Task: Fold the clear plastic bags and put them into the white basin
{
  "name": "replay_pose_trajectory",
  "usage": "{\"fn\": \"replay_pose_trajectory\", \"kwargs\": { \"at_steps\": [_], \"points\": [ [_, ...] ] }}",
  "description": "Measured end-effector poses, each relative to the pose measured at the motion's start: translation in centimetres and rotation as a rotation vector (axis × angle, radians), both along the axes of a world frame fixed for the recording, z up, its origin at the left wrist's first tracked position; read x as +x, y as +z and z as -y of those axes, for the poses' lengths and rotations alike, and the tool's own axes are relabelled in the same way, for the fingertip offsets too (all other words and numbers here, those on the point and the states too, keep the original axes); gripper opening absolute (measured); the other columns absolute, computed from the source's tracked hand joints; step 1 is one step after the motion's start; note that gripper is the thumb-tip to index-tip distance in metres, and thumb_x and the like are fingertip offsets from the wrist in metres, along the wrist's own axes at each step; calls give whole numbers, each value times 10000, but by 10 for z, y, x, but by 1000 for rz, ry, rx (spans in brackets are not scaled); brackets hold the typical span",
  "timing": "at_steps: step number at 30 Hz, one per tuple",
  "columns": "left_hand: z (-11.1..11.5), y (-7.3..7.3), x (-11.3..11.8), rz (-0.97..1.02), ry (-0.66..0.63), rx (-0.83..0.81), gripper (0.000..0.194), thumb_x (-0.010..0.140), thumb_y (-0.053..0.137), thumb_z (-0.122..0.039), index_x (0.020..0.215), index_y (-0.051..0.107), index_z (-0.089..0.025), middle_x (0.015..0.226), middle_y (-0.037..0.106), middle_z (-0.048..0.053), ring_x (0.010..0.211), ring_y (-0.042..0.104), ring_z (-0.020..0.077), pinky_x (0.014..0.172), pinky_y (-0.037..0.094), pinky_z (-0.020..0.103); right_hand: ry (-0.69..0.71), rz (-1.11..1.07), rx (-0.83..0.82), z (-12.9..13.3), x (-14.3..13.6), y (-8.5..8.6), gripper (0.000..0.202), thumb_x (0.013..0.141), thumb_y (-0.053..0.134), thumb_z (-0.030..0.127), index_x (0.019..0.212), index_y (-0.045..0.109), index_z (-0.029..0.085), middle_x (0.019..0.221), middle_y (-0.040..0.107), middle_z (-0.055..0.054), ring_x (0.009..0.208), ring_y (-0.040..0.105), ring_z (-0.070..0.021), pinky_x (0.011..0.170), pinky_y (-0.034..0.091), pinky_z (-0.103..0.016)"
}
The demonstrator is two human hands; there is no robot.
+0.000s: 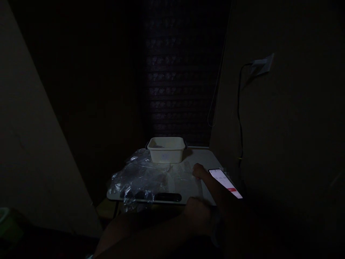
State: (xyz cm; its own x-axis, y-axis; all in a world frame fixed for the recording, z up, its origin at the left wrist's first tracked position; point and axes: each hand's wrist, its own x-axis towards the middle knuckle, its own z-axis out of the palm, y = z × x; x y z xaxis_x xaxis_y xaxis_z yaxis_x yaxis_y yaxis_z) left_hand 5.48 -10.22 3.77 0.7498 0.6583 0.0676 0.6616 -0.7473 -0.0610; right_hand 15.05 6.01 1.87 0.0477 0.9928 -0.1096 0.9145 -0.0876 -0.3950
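Note:
The room is very dark. My right hand (198, 171), fingers curled closed, is over the right part of a small white table (192, 158), left of a lit phone (222, 180). Near the table's front edge my left hand (196, 212) is also closed. A faint strip of clear plastic lies between and around the hands; whether either one grips it is too dark to tell. Crumpled clear plastic (137, 176) covers the table's left side and hangs over its front edge. At the back stands a white basin (166, 155) with dark handles.
Behind the table hangs a dark blind (167, 90) with a looped cord. A plug in a wall socket (265, 64) feeds a black cable (239, 104) running down on the right. A greenish container (8, 226) is at the lower left.

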Motion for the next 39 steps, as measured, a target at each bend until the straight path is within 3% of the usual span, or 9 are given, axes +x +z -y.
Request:
{"fn": "replay_pose_trajectory", "kwargs": {
  "at_steps": [5,9,13,16,21,25,29,31,39],
  "points": [
    [1,5,-4,24,-39,24,278,686,293,-323,734,503,-149,710,541,65,633,494,185,515,371,299,10,-33,-31,4,-4,1,134,597,471,192,705,520,128,623,579,-82,473,538,-139,389,373,-197],
    [-6,2,-5,35,-16,19,323,673,336,-304,907,440,-107,904,489,107,819,432,219,652,357,337,-6,-216,-63,7,-6,3,208,634,449,303,725,504,124,626,572,-84,459,529,-140,376,378,-212],
    [-10,-10,-4,53,54,-21,552,685,319,-354,1132,213,-47,1177,263,166,1057,217,262,830,213,391,-19,-336,-91,6,-5,7,210,665,415,314,702,495,123,521,543,-43,433,517,-123,385,386,-208],
    [-9,-19,-2,9,128,-97,615,696,279,-388,1164,135,-16,1224,147,188,1103,101,280,858,138,424,-40,-383,-90,6,1,12,186,694,367,271,673,484,128,458,506,-11,403,502,-96,391,388,-190],
    [-7,-26,2,5,143,-119,599,708,243,-388,1162,166,-5,1225,138,189,1113,77,268,869,114,424,-66,-469,-164,20,19,21,150,678,361,176,587,468,125,422,480,9,356,466,-67,406,395,-188],
    [-8,-29,5,-41,170,-124,617,693,279,-403,1161,186,-11,1223,154,182,1113,91,265,871,117,422,-18,-535,-280,43,29,29,208,680,362,194,525,480,122,422,509,-15,421,508,-89,474,424,-212],
    [-9,-31,8,-66,199,-102,606,696,282,-403,1154,218,-12,1213,183,184,1110,108,268,871,110,429,113,-682,-508,59,32,34,267,704,332,244,560,514,112,482,551,-45,514,539,-110,534,429,-229],
    [-8,-31,8,-82,197,-93,606,691,297,-399,1151,227,-11,1210,190,184,1110,107,270,871,110,430,105,-710,-569,61,31,34,266,708,323,224,567,515,106,499,558,-52,522,541,-113,536,428,-232],
    [-6,-32,6,-118,172,-35,626,690,291,-418,1154,219,-3,1208,179,195,1106,111,283,865,93,454,-25,-496,-151,31,17,15,197,702,322,136,622,501,114,619,572,-72,546,540,-101,470,406,-177]
  ]
}}
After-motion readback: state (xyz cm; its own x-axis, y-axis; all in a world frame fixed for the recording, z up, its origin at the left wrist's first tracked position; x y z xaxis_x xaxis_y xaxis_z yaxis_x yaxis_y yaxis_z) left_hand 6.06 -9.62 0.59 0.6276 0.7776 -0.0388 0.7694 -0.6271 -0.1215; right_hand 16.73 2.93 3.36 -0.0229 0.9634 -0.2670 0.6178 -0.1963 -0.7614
